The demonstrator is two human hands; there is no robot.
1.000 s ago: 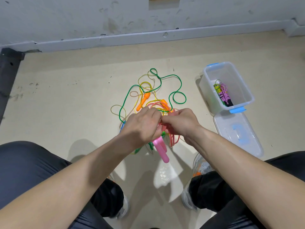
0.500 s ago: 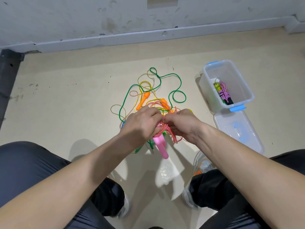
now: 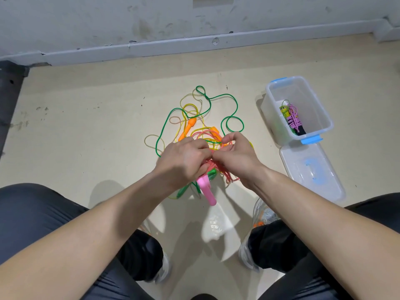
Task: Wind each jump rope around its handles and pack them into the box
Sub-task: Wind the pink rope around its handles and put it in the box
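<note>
Right hand (image 3: 238, 158) has rolled at the wrist since a second ago: its forefinger, earlier flat against the left hand (image 3: 184, 162), now arches up with a gap under it. The pink rope (image 3: 227, 177) slack below it hangs a little shorter, bunched closer to the pink handles (image 3: 207, 191).

Two hands: left hand (image 3: 184, 163), right hand (image 3: 236, 161). One clear box (image 3: 324, 118) and one lid (image 3: 311, 169) on the floor. Two orange handles (image 3: 187, 129), seemingly two pink handles (image 3: 208, 192). Four loose cords: green cord (image 3: 216, 98), yellow cord (image 3: 190, 107), pink cord (image 3: 229, 178), speckled beige cord (image 3: 151, 135). At least one wound bundle (image 3: 294, 121) is boxed.
</note>
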